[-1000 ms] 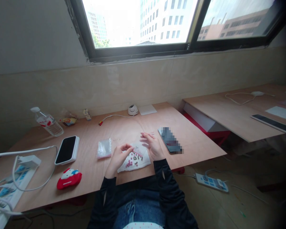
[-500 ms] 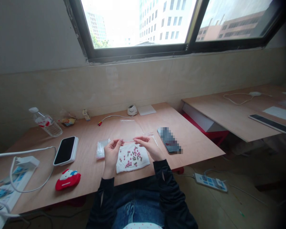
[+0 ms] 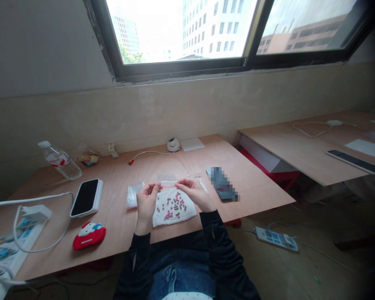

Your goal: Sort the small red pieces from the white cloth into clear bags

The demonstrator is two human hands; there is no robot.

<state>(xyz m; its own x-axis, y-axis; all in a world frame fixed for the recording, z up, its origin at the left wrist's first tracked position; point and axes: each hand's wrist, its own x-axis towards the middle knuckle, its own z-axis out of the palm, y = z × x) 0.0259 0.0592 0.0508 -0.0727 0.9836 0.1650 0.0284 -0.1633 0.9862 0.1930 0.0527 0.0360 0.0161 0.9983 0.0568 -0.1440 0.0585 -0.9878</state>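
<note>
My left hand (image 3: 146, 203) and my right hand (image 3: 194, 193) hold a small clear zip bag (image 3: 167, 183) between them by its red-lined mouth. Its thin plastic is hard to make out. Just below my hands lies a white tissue (image 3: 174, 212) scattered with several pink beads (image 3: 171, 206) and several grey metal-looking pieces (image 3: 176, 205). Another clear plastic corner (image 3: 200, 182) shows beyond my right hand. A small packed clear bag (image 3: 131, 196) lies left of my left hand.
A plywood desk (image 3: 118, 175) carries a black-faced power bank (image 3: 86, 198), a red character pouch (image 3: 89, 236), a phone with a pixelated screen (image 3: 222, 184), a water bottle (image 3: 60, 160), a white dome camera (image 3: 173, 144) and a power strip (image 3: 15, 246). Another desk (image 3: 287, 154) stands right.
The clear bag no longer stands tall above my hands and now looks shorter and flatter. My hands have drawn slightly closer over the tissue.
</note>
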